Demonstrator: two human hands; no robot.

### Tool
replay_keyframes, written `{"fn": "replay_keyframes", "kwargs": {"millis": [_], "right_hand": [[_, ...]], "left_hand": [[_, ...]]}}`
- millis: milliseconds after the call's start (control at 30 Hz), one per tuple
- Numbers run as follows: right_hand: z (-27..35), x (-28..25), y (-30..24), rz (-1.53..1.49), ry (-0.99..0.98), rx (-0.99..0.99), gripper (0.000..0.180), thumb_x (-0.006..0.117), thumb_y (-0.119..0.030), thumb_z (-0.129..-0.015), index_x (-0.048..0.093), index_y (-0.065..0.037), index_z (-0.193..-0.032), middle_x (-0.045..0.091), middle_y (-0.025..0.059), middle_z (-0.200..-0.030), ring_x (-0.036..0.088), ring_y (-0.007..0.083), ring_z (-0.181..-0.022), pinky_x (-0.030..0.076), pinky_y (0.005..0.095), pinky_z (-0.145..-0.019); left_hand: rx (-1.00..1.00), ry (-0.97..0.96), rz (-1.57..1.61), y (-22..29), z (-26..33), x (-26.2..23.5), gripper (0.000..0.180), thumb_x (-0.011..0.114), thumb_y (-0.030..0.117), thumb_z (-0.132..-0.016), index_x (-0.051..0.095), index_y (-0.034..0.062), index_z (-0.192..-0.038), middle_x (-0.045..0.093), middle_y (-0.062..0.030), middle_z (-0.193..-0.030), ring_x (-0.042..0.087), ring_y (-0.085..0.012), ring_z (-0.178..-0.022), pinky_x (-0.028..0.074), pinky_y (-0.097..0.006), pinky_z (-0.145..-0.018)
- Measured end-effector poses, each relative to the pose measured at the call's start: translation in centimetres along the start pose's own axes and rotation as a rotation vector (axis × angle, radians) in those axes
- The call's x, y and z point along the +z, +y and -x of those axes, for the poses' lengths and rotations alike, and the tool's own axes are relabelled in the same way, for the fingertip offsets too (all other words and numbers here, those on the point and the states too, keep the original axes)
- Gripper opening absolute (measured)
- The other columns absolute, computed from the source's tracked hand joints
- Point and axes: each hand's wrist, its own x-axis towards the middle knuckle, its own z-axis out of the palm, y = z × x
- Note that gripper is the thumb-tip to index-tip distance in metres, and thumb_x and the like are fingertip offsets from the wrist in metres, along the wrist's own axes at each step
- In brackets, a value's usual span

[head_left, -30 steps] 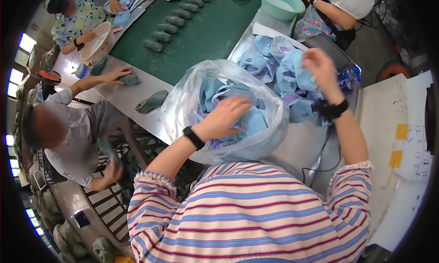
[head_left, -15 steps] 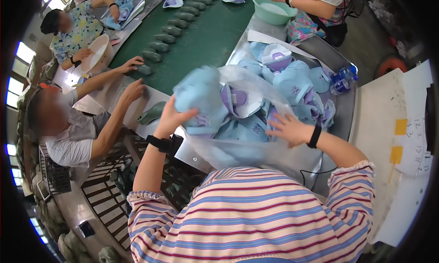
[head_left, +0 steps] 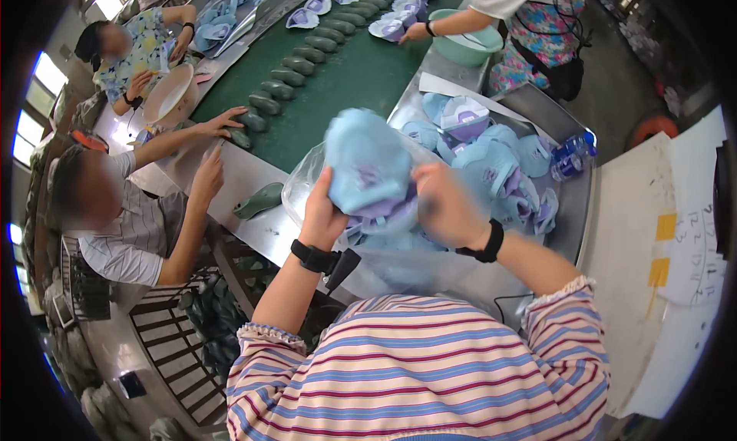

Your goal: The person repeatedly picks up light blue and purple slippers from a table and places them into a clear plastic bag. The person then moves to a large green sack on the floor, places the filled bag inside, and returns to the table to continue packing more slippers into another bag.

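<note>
My left hand (head_left: 325, 211) grips a bunch of light-blue and purple shoe uppers (head_left: 368, 161), raised over a clear plastic bag (head_left: 303, 184) and slightly blurred by motion. At the right edge of that bunch is my right hand (head_left: 454, 207), knuckles up. Its fingers are smeared, so whether they pinch the uppers is unclear. More blue uppers lie in the bag beneath my hands. To the right, a loose heap of uppers (head_left: 491, 161) rests on a metal tray (head_left: 580, 203).
Dark green shoe lasts (head_left: 309, 55) line a green conveyor belt (head_left: 345, 95), with uppers beside them. A co-worker's hand (head_left: 225, 124) touches a near last. Another person reaches over a green basin (head_left: 464, 49). A blue-labelled bottle (head_left: 572, 153) lies at the tray's right edge.
My left hand has moved right with the bunch of uppers, and my right hand has come up out of the bag to it. Across the belt, a person's hand has moved to the uppers.
</note>
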Motion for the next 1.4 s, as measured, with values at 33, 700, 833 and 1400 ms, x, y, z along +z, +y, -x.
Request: {"fn": "replay_keyframes", "kwargs": {"millis": [33, 700, 833, 1400], "right_hand": [[0.7, -0.6, 0.7, 0.150, -0.009, -0.264, 0.031, 0.069, -0.004, -0.054, 0.052, -0.007, -0.079, 0.048, 0.0103, -0.104, 0.048, 0.0310, -0.098, 0.045, 0.0348, -0.074], [5.3, -17.4, 11.6, -1.043, 0.148, 0.693, 0.056, 0.068, -0.015, -0.074, 0.043, -0.003, -0.123, 0.055, 0.0075, -0.114, 0.054, 0.0193, -0.103, 0.039, 0.0333, -0.093], [6.4, -15.2, 13.9, -1.005, 0.092, 0.790, 0.050, 0.065, -0.008, -0.074, 0.046, -0.003, -0.120, 0.056, 0.0062, -0.114, 0.053, 0.0168, -0.103, 0.039, 0.0323, -0.092], [5.2, -17.7, 11.7, -0.554, 0.143, 0.786, 0.051, 0.067, -0.007, -0.072, 0.045, 0.001, -0.117, 0.056, 0.0086, -0.111, 0.055, 0.0164, -0.098, 0.044, 0.0309, -0.085]], "left_hand": [[0.045, 0.019, 0.102, 0.2, -0.5, -1.1, 0.042, 0.042, 0.032, -0.092, 0.043, 0.0000, -0.120, 0.051, -0.0124, -0.119, 0.051, -0.0236, -0.108, 0.041, -0.038, -0.092], [0.423, -0.155, -0.782, 3.5, -4.4, 0.5, 0.018, 0.044, 0.022, -0.093, 0.050, 0.0056, -0.099, 0.060, -0.0074, -0.087, 0.058, -0.0152, -0.083, 0.046, -0.026, -0.069], [0.009, -0.541, -1.154, -2.3, -5.3, 0.4, 0.037, 0.061, 0.021, -0.082, 0.047, -0.0003, -0.110, 0.057, -0.0107, -0.105, 0.054, -0.0212, -0.101, 0.043, -0.030, -0.085], [0.456, 0.179, -0.844, 2.4, -2.7, 0.9, 0.042, 0.070, 0.013, -0.074, 0.046, 0.0000, -0.106, 0.058, -0.0082, -0.094, 0.056, -0.0134, -0.082, 0.046, -0.026, -0.072]]}}
